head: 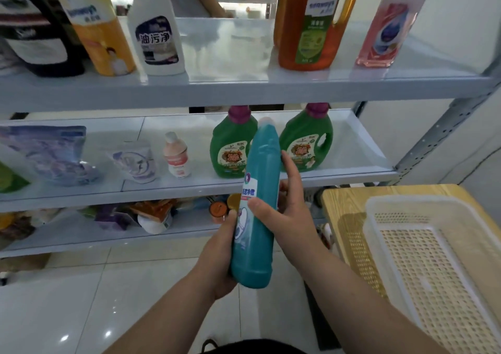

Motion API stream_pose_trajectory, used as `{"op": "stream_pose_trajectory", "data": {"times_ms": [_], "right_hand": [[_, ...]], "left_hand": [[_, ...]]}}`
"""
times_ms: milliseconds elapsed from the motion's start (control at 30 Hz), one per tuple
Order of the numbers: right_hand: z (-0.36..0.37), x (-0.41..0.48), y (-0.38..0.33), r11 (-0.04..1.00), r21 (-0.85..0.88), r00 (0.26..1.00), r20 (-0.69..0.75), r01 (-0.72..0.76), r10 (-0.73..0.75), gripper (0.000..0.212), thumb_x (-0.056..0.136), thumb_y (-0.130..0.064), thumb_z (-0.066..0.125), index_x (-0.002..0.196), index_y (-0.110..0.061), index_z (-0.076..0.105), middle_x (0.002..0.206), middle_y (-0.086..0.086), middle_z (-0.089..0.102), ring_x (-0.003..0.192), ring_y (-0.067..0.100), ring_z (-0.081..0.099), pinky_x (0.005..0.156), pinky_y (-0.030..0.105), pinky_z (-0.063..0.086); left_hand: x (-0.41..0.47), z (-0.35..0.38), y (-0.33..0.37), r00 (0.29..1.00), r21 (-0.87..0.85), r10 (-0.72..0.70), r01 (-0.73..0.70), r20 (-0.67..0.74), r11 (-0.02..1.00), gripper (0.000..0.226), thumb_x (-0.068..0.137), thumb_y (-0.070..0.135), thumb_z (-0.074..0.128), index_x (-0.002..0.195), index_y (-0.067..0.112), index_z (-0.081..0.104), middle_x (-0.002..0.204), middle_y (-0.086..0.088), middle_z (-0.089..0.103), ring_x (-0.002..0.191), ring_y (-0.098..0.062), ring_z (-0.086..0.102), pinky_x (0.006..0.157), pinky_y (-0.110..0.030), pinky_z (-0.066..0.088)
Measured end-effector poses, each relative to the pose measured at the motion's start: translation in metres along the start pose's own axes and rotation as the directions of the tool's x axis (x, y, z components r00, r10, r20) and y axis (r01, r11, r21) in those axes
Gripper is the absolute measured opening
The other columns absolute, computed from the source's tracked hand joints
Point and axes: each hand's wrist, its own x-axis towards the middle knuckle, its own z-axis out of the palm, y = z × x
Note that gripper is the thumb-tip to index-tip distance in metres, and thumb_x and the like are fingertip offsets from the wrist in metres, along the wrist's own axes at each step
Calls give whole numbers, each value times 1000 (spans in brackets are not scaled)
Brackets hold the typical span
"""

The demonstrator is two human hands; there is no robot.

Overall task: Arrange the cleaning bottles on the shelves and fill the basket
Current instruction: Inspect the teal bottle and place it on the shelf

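Your feed's evenly bright but a bit soft all over. Light from above leaves glare spots on the floor tiles [108,333] and a sheen on the top shelf [225,45]; straight lines bow near the edges.

Cut off at top: orange bottle [311,28], yellow bottle [95,28]. Cropped at right: basket [379,210]. Hidden behind teal bottle [257,204]: fingers of left hand [218,250]. Blurred beyond naming: bottom-shelf clutter [151,215].

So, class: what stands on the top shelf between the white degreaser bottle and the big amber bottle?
Nothing. The head view shows bare top shelf between the white degreaser bottle and the big amber bottle.
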Motion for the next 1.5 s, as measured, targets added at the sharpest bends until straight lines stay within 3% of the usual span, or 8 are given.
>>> {"op": "stream_pose_trajectory", "data": {"times_ms": [300, 533, 667, 767, 900, 1000, 1233, 1500], "right_hand": [[30, 38, -19, 998, -48, 999, -33, 39, -41, 64, 90, -34, 68, 136, -69, 40, 129, -15, 66, 118, 15, 68, 90, 34, 61], [46, 89, -71, 938, -322, 983, -84, 131, -166, 58, 67, -62, 79, 114, -54, 45, 110, -33, 66, 101, -9, 66, 73, 10, 54], [59, 132, -101, 914, -353, 948, -164, 201, -272, 65, 59, -62, 83, 106, -66, 37, 106, -41, 61, 98, -16, 63, 68, 5, 51], [58, 168, -120, 889, -381, 920, -188, 254, -343, 68, 65, -58, 83, 113, -59, 35, 105, -45, 56, 99, -23, 57, 66, 1, 48], [51, 218, -133, 870, -426, 893, -246, 249, -377, 81, 77, -48, 85, 128, -51, 22, 110, -43, 42, 97, -21, 49, 74, -1, 42], [47, 248, -129, 865, -443, 893, -250, 237, -373, 80, 78, -44, 85, 127, -48, 22, 112, -37, 43, 101, -12, 51, 80, 2, 39], [56, 298, -107, 818, -517, 856, -273, 254, -438, 89, 74, -49, 86, 142, -32, 32, 111, -37, 41, 98, -19, 47, 65, -7, 37], [66, 317, -90, 813, -525, 859, -266, 251, -438, 81, 73, -48, 86, 130, -45, 29, 122, -24, 46, 110, -3, 52, 88, 9, 43]], "left_hand": [[3, -22, 71, 936, 288, 313, -349, 164, 892, 60, 83, 52, 66, 141, 43, 54, 132, 5, 69, 115, -23, 69, 90, -51, 60], [9, -7, 143, 672, 613, 622, -702, 401, 363, 73, 99, 11, 59, 147, 60, 35, 140, 23, 49, 128, 6, 50, 103, -26, 52], [20, 15, 186, 564, 615, 692, -758, 451, 217, 59, 98, 23, 58, 140, 61, 42, 129, 35, 53, 120, 12, 52, 90, -12, 52], [35, 19, 218, 544, 685, 710, -719, 447, 120, 46, 94, 39, 51, 138, 51, 44, 136, 24, 51, 122, 8, 51, 93, -14, 51], [63, 5, 243, 475, 859, 717, -327, 509, -394, 58, 96, 40, 58, 150, 26, 43, 149, 1, 44, 138, -18, 40, 116, -40, 37], [76, -8, 244, 495, 818, 672, -156, 550, -554, 59, 88, 41, 63, 143, 22, 53, 140, -3, 55, 131, -24, 50, 116, -48, 36], [93, -26, 242, 527, 754, 608, -100, 593, -649, 71, 77, 43, 53, 144, 19, 52, 142, -5, 56, 132, -26, 51, 113, -47, 30], [101, -29, 242, 478, 739, 618, -104, 625, -666, 73, 70, 35, 67, 140, 15, 58, 137, -10, 60, 127, -30, 56, 110, -48, 33]]}}
